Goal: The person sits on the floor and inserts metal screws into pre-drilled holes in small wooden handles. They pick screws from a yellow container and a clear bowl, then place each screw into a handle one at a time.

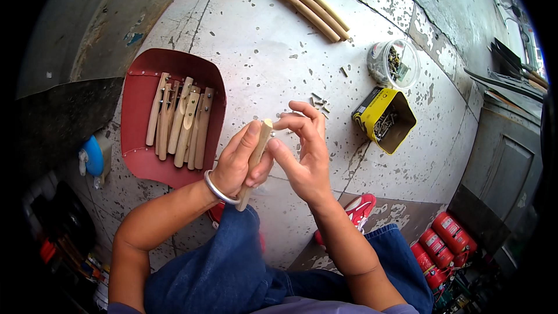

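A red tray [139, 160] is seen at the left on the speckled white floor [261, 46], with a row of pale wooden pieces [179, 121] laid side by side in it. At the top, a small bundle of wooden sticks [314, 7] lies well apart from the hands. To the right, a clear plastic jar [393, 63] stands just beside an open yellow box [383, 118] filled with small metal parts; a few loose small bits [318, 102] are scattered between the box and the hands. A red shoe [361, 208] and blue denim trousers [221, 267] are seen below. Nothing lies between the hands and the camera.

A wooden stick [257, 157] is held nearly upright above the knee, clenched in the left hand [237, 166], whose fingers are wrapped round its lower half with the thumb laid along it; a metal bangle [218, 189] is worn on that wrist. The right hand [305, 160] is half open, its fingers [290, 121] curled and pinched near the top end of the stick; whether something tiny is gripped there cannot be told
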Tool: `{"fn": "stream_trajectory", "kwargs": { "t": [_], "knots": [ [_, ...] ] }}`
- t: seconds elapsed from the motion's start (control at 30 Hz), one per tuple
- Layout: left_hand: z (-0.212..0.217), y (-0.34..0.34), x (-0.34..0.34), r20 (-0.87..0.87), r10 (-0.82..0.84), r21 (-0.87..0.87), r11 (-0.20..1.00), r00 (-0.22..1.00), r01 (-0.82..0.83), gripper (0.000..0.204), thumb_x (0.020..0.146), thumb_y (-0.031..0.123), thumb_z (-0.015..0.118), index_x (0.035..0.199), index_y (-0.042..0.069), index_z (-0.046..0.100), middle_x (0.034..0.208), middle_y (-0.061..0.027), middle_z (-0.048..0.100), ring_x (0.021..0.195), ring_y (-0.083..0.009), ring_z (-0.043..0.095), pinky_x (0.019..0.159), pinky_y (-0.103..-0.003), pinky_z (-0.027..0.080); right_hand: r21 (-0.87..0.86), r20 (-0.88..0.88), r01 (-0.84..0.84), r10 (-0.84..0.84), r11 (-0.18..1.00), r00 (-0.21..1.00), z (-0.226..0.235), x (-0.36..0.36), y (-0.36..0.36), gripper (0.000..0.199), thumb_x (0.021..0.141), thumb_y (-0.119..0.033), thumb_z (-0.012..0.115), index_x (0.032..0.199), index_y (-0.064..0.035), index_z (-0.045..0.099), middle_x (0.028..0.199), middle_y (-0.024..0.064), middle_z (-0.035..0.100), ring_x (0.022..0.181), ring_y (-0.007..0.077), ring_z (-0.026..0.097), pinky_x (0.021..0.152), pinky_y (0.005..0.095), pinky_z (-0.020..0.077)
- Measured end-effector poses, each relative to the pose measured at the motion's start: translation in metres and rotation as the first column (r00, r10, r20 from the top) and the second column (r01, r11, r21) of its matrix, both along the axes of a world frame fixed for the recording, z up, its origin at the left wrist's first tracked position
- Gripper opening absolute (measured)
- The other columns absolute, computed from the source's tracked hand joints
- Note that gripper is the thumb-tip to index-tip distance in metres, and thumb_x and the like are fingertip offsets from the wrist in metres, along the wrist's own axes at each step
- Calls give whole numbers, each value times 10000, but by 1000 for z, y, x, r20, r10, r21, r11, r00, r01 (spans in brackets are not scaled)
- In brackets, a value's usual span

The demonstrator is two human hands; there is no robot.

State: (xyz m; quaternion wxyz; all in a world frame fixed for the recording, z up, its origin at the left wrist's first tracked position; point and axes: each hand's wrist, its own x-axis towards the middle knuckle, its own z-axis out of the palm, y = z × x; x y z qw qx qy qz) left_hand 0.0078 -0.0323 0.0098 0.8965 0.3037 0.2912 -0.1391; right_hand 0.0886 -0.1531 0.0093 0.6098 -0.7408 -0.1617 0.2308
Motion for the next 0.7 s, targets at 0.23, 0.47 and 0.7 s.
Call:
{"fn": "stream_trajectory", "kwargs": {
  "t": [0.23, 0.47, 0.7],
  "knots": [
    [-3, 1, -2, 21, -16, -14, 1000, 1000, 16, 457, 1009, 494, 250, 1067, 87, 450, 520, 4, 399, 380, -55, 317, 363, -186, 301, -35, 21, -124, 125, 992, 992, 2, 5, -1, 122, 883, -130, 605, 944, -25, 612, 1156, 158, 460, 1088, 278, 461, 972, 392, 357],
    [1, 0, 3, 8, -28, -37, 999, 1000, 29, 446, 1012, 486, 246, 1053, 87, 441, 521, 1, 397, 377, -58, 314, 361, -190, 299, -17, -55, -79, 78, 997, 995, -4, 4, -5, 170, 921, -170, 567, 897, -15, 633, 1165, 174, 463, 1103, 289, 466, 957, 396, 371],
    [-2, -1, 3, 3, -7, -76, 997, 1000, 8, 450, 1011, 487, 239, 1086, 90, 437, 502, 4, 373, 362, -64, 314, 356, -193, 304, 54, -78, -37, 41, 998, 996, -4, 8, -11, 415, 999, -346, 411, 954, -27, 673, 1204, 179, 449, 1131, 284, 449, 961, 397, 367]
  ]
}}
